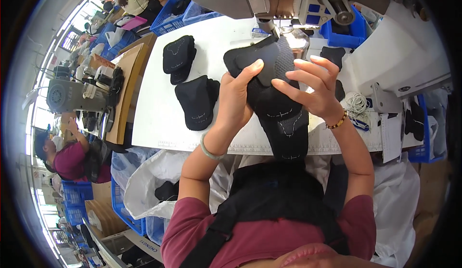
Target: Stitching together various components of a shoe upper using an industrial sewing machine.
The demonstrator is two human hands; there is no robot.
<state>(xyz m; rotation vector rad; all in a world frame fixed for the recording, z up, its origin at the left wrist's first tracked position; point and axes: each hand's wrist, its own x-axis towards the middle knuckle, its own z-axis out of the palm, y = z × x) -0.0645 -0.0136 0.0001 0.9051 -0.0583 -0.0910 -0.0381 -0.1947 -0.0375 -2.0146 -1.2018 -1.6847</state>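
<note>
Fabric piece [265, 56], black with a grey mesh panel [284, 56], was held above the middle of the white surface [153, 109], just in front of the sewing machine [284, 0] that overhung the back edge. The left hand [235, 94] was closed on the piece's near left side, thumb on top, probably to keep it flat and steady; the right hand [315, 87] was spread wide by the mesh side, perhaps guiding it, though whether every fingertip touched could not be told. Stitched black pieces [283, 123] lay overlapped beneath, running over the front edge, seemingly to stay within easy reach. Towards the left edge sat a rear stack [178, 58] and a front stack [196, 102], apparently set aside to leave the middle free. Near the right edge lay a coil of pale cord [357, 104]. At the back right corner, a blue bin [355, 38] held something dark; beyond the back left corner, a blue crate [166, 25] had dark contents. Below the front edge's left end, a white bag [144, 191] gaped around a black bundle [167, 191].
</note>
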